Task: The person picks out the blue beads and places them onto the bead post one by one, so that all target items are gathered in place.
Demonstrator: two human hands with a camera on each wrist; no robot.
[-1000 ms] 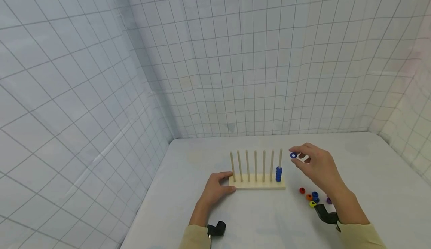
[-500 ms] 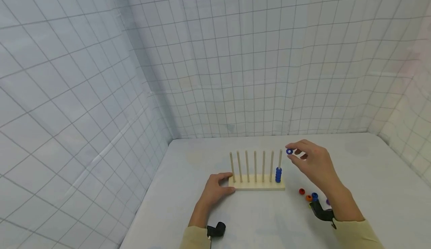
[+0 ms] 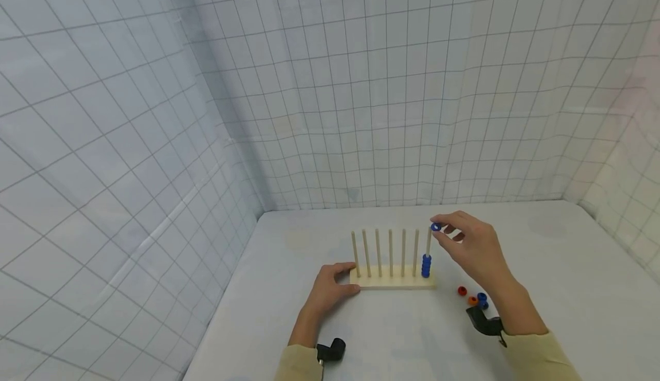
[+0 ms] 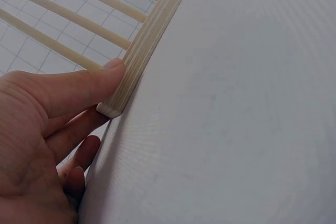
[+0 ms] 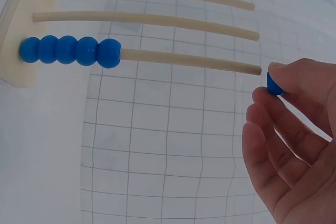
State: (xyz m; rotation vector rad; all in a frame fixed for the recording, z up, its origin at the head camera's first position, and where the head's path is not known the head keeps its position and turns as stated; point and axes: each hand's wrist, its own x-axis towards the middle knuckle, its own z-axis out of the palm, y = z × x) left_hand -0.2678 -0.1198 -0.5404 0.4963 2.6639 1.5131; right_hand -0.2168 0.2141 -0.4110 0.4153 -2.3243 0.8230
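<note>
Left hand (image 3: 330,288) pinches rack (image 3: 394,283) end toward bench's (image 3: 381,341) left edge | right hand (image 3: 471,249), barely parted, pinches blue bead (image 5: 273,85) beside beaded peg (image 5: 191,62) tip | advice: square bead over peg, rack steady

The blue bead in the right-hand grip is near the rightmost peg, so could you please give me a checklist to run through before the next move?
1. Blue bead pinched in the right-hand grip: ok.
2. Rack base held at its left end by the left-hand grip: ok.
3. Room on the rightmost peg: ok; bare above five stacked blue beads.
4. Blue bead over the peg's tip: not ok; the head view shows it to the right.
5. Blue bead's hole lined up with the peg: cannot tell; the grip hides the hole in the right wrist view.
</note>
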